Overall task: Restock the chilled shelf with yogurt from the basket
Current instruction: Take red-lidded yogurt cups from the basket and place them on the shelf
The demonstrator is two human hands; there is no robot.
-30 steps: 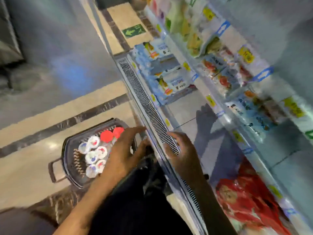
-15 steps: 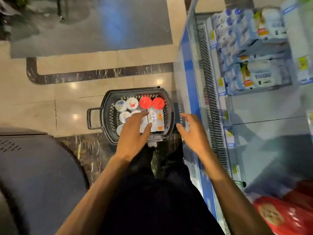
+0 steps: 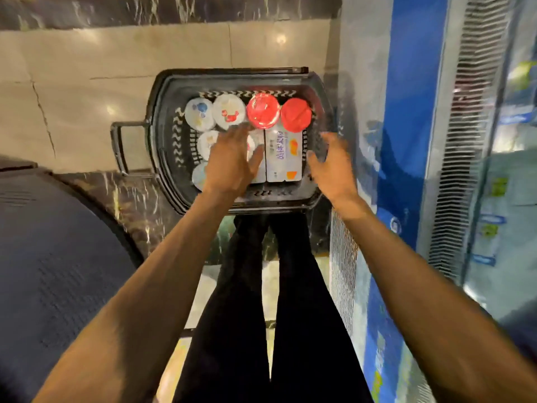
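Both arms reach down to the basket (image 3: 162, 117) on the floor (image 3: 87, 68). The left hand (image 3: 231, 161) is spread flat over the yogurt (image 3: 229, 110) inside the basket; whether it touches is unclear. The right hand (image 3: 331, 167), loosely open and empty, hovers at the basket's right rim.

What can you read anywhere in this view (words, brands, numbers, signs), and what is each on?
Nothing here reads clearly.
White carton in the basket: purple characters, too blurred to read.
White cup lids: blue and red pictures only, no readable words.
Blue chiller front: a white round mark low down, blurred.
Shelf tags: yellow-green, too blurred to read.
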